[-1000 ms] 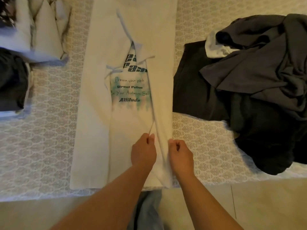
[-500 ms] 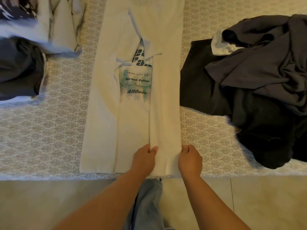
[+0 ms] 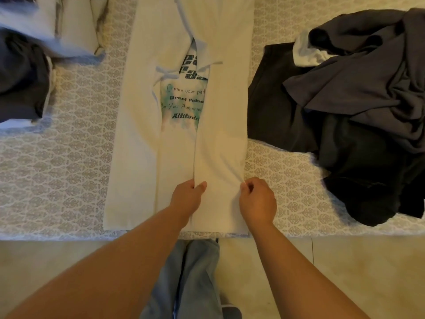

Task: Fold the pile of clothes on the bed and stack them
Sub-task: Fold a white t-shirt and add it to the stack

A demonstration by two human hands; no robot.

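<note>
A white T-shirt with a teal and black print lies lengthwise on the bed, both long sides folded inward over the middle. My left hand pinches the inner edge of the right-hand flap near the hem. My right hand pinches that flap's outer edge, bunching the cloth a little. A heap of dark grey and black clothes lies on the right. At the far left are folded clothes: a dark one and white ones.
The bed has a grey and white patterned cover, and its front edge runs just below the shirt's hem. Beyond that edge is pale tiled floor, with my jeans-clad legs visible.
The right flap has been laid flat over the shirt. Both hands slid apart along it and up from the hem, the right one now pinching the outer edge.
</note>
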